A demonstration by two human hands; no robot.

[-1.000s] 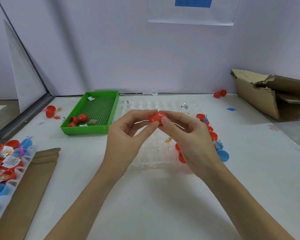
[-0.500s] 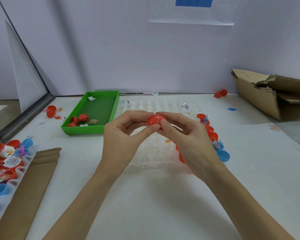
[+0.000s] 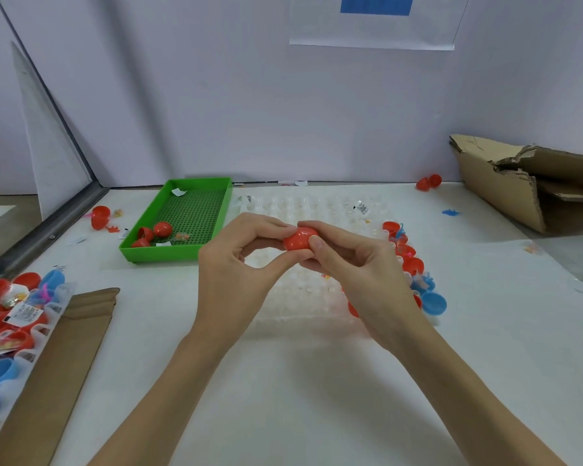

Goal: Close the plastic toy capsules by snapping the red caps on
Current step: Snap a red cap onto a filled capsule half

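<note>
Counts by kind:
- Hands: two, the left hand (image 3: 236, 264) and the right hand (image 3: 360, 270).
- Red capsule (image 3: 298, 239) held between them: one.
- Green tray (image 3: 179, 253): one, far left, containing three red capsule pieces (image 3: 152, 233).
- Clear blister tray (image 3: 303, 206): one.
- Torn cardboard box (image 3: 505, 183): one, far right.

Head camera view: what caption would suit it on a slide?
Both hands, left and right, pinch a red capsule above a clear tray.

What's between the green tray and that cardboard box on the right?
In the head view, a clear blister tray lies between green tray and box; both hands hold a red capsule above it.
</note>
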